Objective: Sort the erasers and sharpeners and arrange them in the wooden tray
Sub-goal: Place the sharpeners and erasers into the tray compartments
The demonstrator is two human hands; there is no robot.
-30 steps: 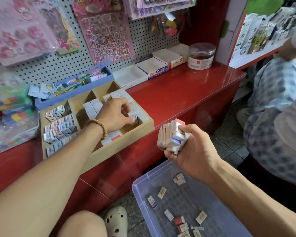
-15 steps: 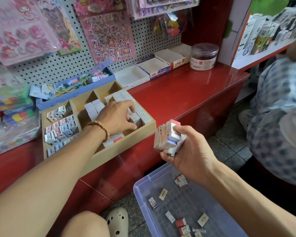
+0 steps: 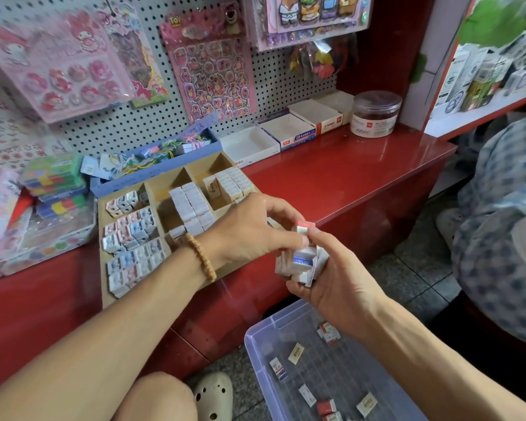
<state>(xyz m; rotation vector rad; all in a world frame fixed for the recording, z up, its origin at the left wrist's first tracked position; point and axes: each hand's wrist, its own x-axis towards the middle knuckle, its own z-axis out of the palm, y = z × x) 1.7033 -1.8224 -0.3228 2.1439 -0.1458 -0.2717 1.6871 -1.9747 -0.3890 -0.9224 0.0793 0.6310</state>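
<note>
wooden tray (image 3: pixel 176 180) corner hidden behind left hand (image 3: pixel 249 232).

Bare forearms, a beaded wooden bracelet (image 3: pixel 201 257) at the left wrist, a cream perforated clog (image 3: pixel 213 396) below.

A white wall board (image 3: pixel 286 86) full of little holes stands at the back, with pink sticker sheets (image 3: pixel 211 68) hanging on it. Below it runs a shiny red worktop (image 3: pixel 362 174). A red wall panel (image 3: pixel 389 47) stands in the corner. To the right is a white shelf (image 3: pixel 480 117) with small boxes. The floor (image 3: pixel 419 275) has grey tiles.
</note>
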